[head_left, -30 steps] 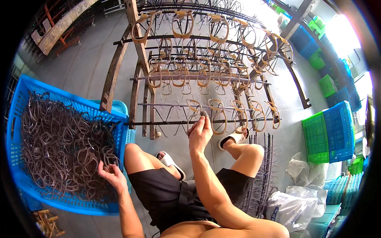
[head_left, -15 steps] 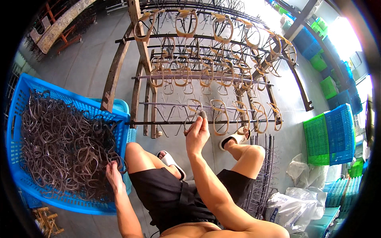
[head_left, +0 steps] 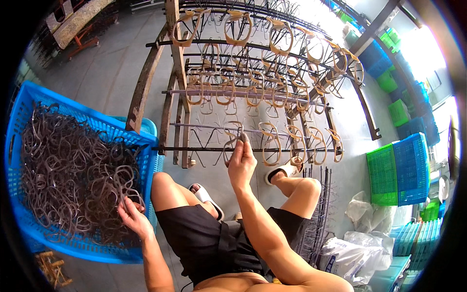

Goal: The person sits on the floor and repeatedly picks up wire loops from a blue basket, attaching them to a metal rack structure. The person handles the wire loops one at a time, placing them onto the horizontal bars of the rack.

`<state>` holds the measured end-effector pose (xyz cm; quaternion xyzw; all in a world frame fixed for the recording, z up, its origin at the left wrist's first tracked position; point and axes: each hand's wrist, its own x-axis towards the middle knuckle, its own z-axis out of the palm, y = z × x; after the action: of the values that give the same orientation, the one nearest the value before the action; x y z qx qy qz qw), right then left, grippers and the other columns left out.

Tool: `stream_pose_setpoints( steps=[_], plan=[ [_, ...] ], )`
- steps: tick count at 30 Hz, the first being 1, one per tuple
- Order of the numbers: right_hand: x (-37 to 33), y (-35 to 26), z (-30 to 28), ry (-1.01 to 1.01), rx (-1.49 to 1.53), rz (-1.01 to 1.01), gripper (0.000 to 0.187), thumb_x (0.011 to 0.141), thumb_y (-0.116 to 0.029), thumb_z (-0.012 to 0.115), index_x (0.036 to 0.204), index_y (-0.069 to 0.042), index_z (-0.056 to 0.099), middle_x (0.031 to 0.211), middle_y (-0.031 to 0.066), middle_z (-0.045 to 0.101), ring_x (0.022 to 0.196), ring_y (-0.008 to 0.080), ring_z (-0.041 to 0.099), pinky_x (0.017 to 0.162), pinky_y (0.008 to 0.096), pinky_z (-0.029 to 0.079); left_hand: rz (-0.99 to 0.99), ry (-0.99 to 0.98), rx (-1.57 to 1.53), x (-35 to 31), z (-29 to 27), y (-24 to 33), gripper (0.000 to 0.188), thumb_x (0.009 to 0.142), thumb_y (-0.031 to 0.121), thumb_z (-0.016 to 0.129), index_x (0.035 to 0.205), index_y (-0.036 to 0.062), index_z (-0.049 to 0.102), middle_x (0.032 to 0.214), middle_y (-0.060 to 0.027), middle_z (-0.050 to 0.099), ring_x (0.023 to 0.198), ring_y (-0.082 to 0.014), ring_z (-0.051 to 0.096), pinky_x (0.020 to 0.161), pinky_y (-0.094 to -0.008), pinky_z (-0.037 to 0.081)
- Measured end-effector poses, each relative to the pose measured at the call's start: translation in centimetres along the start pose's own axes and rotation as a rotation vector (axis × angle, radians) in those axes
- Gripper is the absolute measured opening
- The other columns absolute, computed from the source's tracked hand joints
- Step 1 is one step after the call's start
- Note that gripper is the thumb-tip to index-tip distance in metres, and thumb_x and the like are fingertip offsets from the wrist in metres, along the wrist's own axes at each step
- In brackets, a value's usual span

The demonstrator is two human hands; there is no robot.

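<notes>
- Black shorts (head_left: 214,248) are worn by the seated person, and the knees are spread toward the rack.
- The two hands are placed well apart from each other.
- The left forearm is extended upward from the lower edge, and the left hand (head_left: 134,221) is laid at the right side of the pile, with its fingers bent and pointed up and to the left.
- Dark frames (head_left: 73,180), shaped like glasses, are touched by these fingers; whether one is gripped cannot be told.
- The dark frames are heaped inside a blue basket (head_left: 58,104), beside the left knee.
- The right arm is bent at the elbow and is passed over the lap; the right hand (head_left: 242,168) is raised in front, with the back of the hand turned up.
- A pale frame (head_left: 232,122) is pinched between thumb and fingers, at the front rod (head_left: 204,149); a grey cover (head_left: 244,137) is seen at a fingertip.
- Blue printed marks are borne by a white bag (head_left: 360,258) at the right, too small to be read surely.
- Farther, more pale frames (head_left: 238,29) are hung in rows on the wooden rack (head_left: 146,82).
- Green and blue crates (head_left: 408,170) are stacked at the right.
</notes>
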<state>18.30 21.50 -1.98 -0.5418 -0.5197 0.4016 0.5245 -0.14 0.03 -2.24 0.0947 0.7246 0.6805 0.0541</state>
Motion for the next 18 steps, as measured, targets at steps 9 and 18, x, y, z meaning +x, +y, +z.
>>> stream_pose_setpoints(
  steps=[9,18],
  plan=[
    [0.5,1.7,-0.1,0.017,-0.064,-0.068,0.023,0.093,-0.014,0.049,0.108,0.0,0.058,0.049,0.0044,0.046,0.041,0.0104,0.044,0.04,0.0278,0.036,-0.054,-0.3,-0.189,-1.7,1.1,0.0,0.018,0.09,0.013,0.055,0.103,0.0007,0.058,0.067,0.0004,0.05,0.06,-0.0063,0.044,0.056,-0.0199,0.035],
    [0.1,0.9,0.7,0.017,-0.025,-0.065,0.027,0.092,-0.012,0.049,0.116,-0.001,0.055,0.053,0.0099,0.049,0.043,0.0143,0.045,0.043,0.0298,0.039,-0.168,-0.479,-0.479,-2.6,3.1,1.8,0.019,0.088,0.017,0.06,0.101,0.0031,0.059,0.067,0.0023,0.05,0.056,-0.007,0.042,0.052,-0.0195,0.032]
  ],
)
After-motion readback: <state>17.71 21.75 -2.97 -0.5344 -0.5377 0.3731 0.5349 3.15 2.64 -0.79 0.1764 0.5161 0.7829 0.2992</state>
